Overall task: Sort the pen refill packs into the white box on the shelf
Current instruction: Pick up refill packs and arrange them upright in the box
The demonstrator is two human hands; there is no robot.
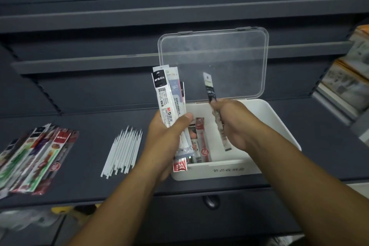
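Note:
The white box [275, 118] stands open on the dark shelf, its clear lid [213, 62] tilted up behind it. My left hand [167, 138] grips a bundle of refill packs [165, 98], held upright at the box's left edge. Over the box, my right hand [233, 122] holds a single black-and-white refill pack [209, 88], its top pointing up and its lower end reaching into the box. A few red and white packs [201, 140] lie inside the box along its left side.
A heap of coloured refill packs [38, 156] lies at the shelf's left end. A bunch of loose white refill tubes [123, 152] lies between the heap and the box. Stacked printed packets [347, 78] sit at the right. A drawer handle [209, 201] is below the shelf.

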